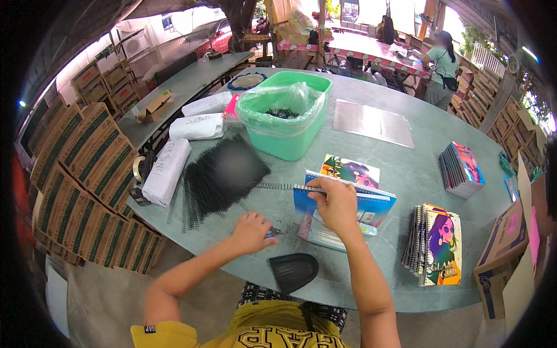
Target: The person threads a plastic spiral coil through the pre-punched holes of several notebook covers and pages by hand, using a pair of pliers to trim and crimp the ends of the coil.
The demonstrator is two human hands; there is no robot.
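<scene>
My right hand pinches the top edge of a blue notebook, which stands partly open above a small pile of notebooks. A thin spiral coil sticks out to the left from the notebook's bound edge. Close to the near table edge, my left hand is closed around small blue-handled pliers, their dark jaws pointing right. A heap of black spiral coils lies left of the notebook. Just behind the notebook is another one with a colourful illustrated cover.
A green bin lined with plastic holds black coils. White rolled packs and a tape dispenser lie left. Notebook stacks and a carton stand right. A black ridged half-oval piece sits near me. Another person works behind.
</scene>
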